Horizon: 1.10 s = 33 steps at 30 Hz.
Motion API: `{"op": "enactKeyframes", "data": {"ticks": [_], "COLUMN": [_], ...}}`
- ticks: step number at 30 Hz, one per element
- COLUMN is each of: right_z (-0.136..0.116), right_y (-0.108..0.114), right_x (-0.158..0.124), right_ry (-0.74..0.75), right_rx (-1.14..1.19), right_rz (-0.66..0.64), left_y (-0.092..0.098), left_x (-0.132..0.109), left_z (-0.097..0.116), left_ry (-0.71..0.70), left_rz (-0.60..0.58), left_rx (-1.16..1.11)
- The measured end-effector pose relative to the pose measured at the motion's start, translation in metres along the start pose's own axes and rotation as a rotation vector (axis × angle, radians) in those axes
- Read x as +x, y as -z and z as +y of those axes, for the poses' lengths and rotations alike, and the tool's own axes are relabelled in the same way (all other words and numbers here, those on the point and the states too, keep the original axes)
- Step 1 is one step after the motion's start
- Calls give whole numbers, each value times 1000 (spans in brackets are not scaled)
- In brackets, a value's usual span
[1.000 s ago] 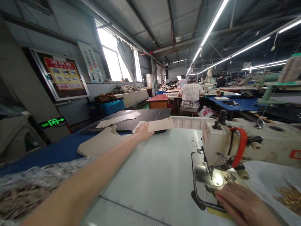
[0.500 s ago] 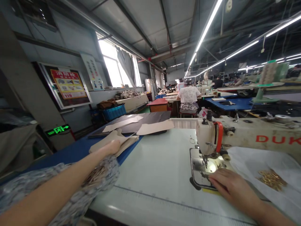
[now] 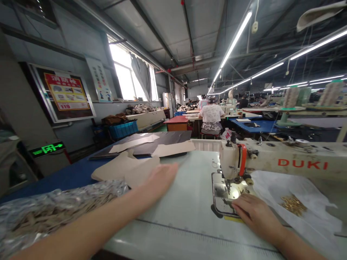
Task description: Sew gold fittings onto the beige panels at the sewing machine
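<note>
Beige, flat, curve-edged panels (image 3: pixel 112 168) lie by the left edge of the smooth, pale-green counter (image 3: pixel 189 196). I have the left hand (image 3: pixel 164 176) just in front of them, blurred, its grip unreadable from here. My right hand (image 3: pixel 251 211), fingers bent together, is at the shiny metal plate (image 3: pixel 220 191) of a cream sewing machine (image 3: pixel 271 153); whether it pinches anything, I cannot tell.

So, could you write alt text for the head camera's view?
A person's right fingers are at the metal plate of a sewing machine; the blurred left fingers are near flat beige pieces. Golden items lie on a white sheet.
</note>
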State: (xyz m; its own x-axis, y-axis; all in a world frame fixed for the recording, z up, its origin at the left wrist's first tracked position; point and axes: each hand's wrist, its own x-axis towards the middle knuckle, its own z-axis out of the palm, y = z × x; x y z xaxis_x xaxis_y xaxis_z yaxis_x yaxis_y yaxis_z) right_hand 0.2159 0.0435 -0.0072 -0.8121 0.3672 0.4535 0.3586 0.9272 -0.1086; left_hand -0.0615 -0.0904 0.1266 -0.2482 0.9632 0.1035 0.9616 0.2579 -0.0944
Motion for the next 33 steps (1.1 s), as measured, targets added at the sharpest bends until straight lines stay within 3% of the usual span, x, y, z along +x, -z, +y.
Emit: {"op": "enactKeyframes", "data": {"ticks": [4, 7, 11, 14, 16, 18, 20, 22, 25, 26, 27, 29, 31, 33], "right_z": [-4, -15, -37, -42, -39, -33, -26, -23, -23, -23, -24, -25, -26, -26], "right_y": [4, 8, 5, -10, -25, -38, -45, -46, -43, -42, -42, -42, -43, -44], "right_x": [0, 4, 15, 18, 15, 10, 5, 2, -1, -1, -1, -2, -2, -3], "right_ry": [52, 74, 27, 11, 87, 175, 224, 228, 187, 170, 155, 126, 109, 109], "right_rx": [-35, 33, 197, 224, 169, 85, 32, 34, 90, 111, 131, 166, 183, 174], "right_rz": [-13, 5, 31, -14, -28, -23, -15, -21, -26, -24, -20, -12, -4, 1], "left_y": [-56, -74, -81, -92, -99, -98, -84, -58, -15, -5, 1, 2, -11, -29], "left_x": [-27, -34, -33, -43, -59, -83, -109, -131, -148, -150, -150, -148, -145, -141], "left_z": [71, 104, 117, 111, 100, 82, 54, 14, -66, -94, -122, -167, -196, -208], "left_ry": [-197, -213, -184, -181, -240, -340, -367, -176, 336, 492, 590, 639, 642, 617], "left_rz": [-111, -107, -57, -31, -16, -18, 7, 127, 346, 341, 261, 34, -55, -77], "left_rx": [-87, -238, -557, -729, -785, -770, -713, -639, -452, -363, -278, -203, -203, -226]}}
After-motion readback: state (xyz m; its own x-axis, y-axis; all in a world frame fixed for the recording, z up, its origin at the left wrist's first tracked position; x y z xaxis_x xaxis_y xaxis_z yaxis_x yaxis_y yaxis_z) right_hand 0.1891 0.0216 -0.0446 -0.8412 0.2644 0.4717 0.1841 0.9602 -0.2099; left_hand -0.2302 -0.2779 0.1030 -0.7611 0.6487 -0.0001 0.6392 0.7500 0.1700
